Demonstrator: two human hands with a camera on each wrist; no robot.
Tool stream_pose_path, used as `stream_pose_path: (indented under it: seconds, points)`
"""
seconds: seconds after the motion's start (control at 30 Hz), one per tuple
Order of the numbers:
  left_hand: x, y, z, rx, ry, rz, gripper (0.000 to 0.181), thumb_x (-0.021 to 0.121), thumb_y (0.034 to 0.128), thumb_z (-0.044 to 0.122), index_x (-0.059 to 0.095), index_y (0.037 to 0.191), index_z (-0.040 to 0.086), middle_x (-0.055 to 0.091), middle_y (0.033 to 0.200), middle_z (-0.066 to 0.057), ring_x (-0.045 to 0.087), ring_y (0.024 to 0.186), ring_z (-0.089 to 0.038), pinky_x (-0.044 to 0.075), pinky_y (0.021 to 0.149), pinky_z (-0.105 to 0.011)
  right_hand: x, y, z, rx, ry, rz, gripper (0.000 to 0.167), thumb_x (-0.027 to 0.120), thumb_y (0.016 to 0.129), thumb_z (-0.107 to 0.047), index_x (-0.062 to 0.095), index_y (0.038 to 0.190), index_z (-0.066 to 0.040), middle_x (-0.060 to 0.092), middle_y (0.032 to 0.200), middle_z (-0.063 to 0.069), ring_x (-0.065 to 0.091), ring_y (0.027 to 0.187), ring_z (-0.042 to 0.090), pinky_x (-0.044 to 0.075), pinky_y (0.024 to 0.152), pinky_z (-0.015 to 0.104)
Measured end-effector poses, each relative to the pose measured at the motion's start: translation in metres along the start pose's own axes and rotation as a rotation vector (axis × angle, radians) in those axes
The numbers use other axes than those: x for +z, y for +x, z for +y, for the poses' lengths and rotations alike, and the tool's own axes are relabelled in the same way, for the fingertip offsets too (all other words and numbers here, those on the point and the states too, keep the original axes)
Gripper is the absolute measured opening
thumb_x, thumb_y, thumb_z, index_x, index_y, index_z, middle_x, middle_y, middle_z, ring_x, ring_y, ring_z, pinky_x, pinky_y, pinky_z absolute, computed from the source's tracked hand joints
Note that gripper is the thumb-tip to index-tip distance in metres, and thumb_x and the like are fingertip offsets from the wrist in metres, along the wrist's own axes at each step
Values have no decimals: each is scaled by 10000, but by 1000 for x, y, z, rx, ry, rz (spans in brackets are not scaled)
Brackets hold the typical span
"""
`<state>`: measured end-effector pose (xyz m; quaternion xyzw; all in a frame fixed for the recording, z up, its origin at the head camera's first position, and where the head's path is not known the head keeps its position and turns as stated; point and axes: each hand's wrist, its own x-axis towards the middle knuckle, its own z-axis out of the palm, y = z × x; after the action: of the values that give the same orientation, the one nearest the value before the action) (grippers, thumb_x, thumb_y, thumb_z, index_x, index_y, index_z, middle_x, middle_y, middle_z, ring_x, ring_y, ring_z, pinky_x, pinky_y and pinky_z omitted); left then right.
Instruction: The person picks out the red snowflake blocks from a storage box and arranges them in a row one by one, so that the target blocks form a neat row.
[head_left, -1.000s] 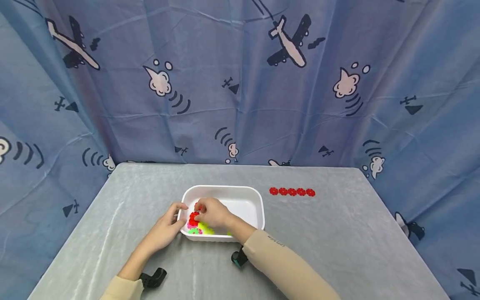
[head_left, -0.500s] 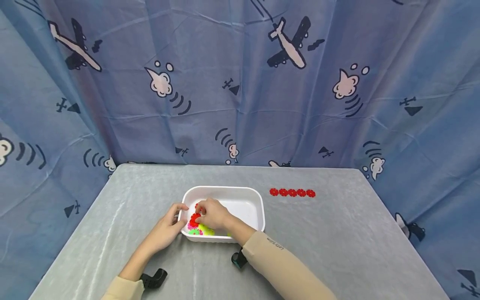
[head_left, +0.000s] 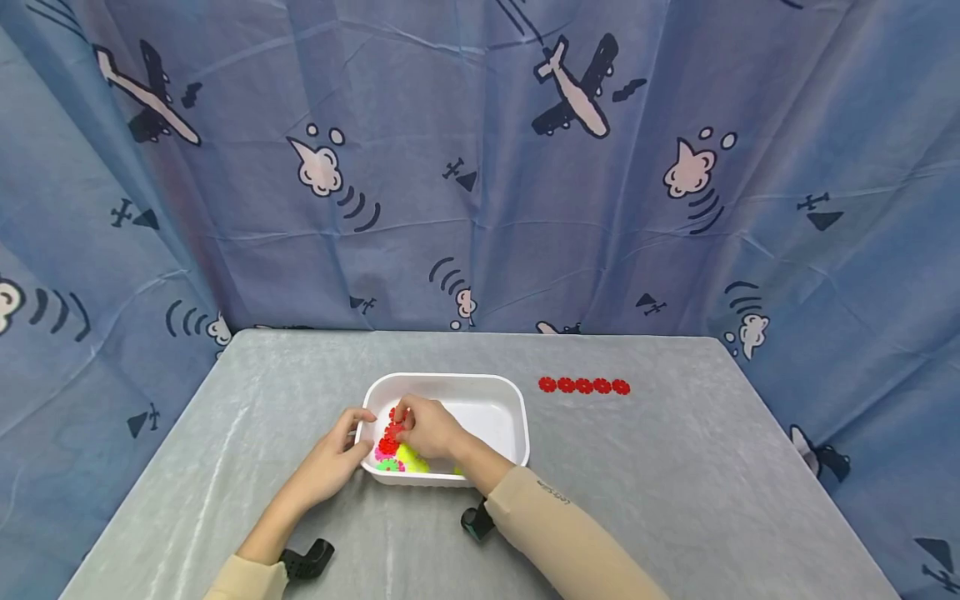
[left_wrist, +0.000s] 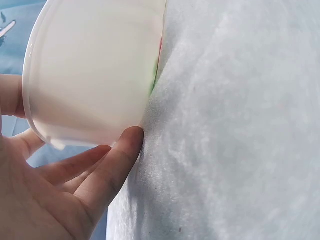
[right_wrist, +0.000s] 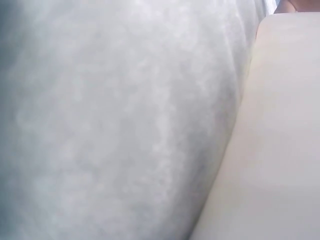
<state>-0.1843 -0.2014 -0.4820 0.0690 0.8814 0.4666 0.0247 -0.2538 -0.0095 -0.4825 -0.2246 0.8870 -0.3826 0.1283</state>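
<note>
A white plastic tray (head_left: 491, 382) stands on the table, with flower-shaped plastic pieces heaped at its left end. My left hand (head_left: 335, 454) holds that end; in the left wrist view its fingers (left_wrist: 131, 140) touch the outer wall and one digit reaches the rim. My right hand (head_left: 431, 427) reaches into the tray, fingers curled and tips at the red flower-shaped pieces (head_left: 387, 444), pinching one of them; the fingers partly hide it. Yellow pieces (head_left: 411, 460) and green pieces (head_left: 388, 465) lie just in front. The right wrist view shows only the tray's outer wall (right_wrist: 270, 125) and a bit of hand.
Several red flower-shaped pieces (head_left: 584, 386) lie in a straight row on the grey-covered table (head_left: 660, 467), right of the tray and toward the back. A blue curtain (head_left: 480, 167) with airplane prints hangs behind the table. Both wrists wear black cameras.
My right fingertips have shifted slightly among the red pieces, and more red shows beside them now. The left hand and the tray stay in place, as does the row of red pieces.
</note>
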Motion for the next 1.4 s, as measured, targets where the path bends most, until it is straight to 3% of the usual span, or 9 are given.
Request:
stream_pose_path:
  seconds: [0.37, 0.7, 1.07, 1.4]
  points:
    - [0, 0, -1, -8, -8, -9, 312, 560, 996, 114, 506, 1300, 160, 551, 1377, -267, 601, 1211, -418, 434, 1007, -552, -4, -2, 1, 11, 88, 0, 153, 707, 887, -2, 611, 947, -104, 561, 721, 7, 492, 574, 107, 398, 537, 209]
    - [-1, 1, -2, -3, 1, -4, 315, 560, 995, 115, 506, 1303, 154, 545, 1390, -264, 584, 1231, -450, 406, 1050, -596, -18, -7, -7, -38, 54, 10, 165, 712, 872, 3, 626, 956, -112, 581, 716, -22, 518, 598, 101, 414, 570, 213]
    - [-1, 0, -1, -10, 13, -5, 312, 562, 1004, 127, 505, 1309, 159, 540, 1396, -273, 578, 1243, -446, 400, 1058, -595, -46, -31, -12, -99, 63, 56, 140, 735, 881, -32, 657, 989, -75, 590, 738, -15, 526, 630, 105, 436, 586, 228]
    - [-2, 0, 1, -12, 18, -21, 319, 561, 1017, 146, 498, 1329, 162, 521, 1432, -266, 550, 1276, -462, 386, 1071, -605, -82, -61, -10, -138, 64, 116, 119, 679, 902, -43, 660, 996, -114, 599, 773, -24, 546, 691, 142, 456, 614, 266]
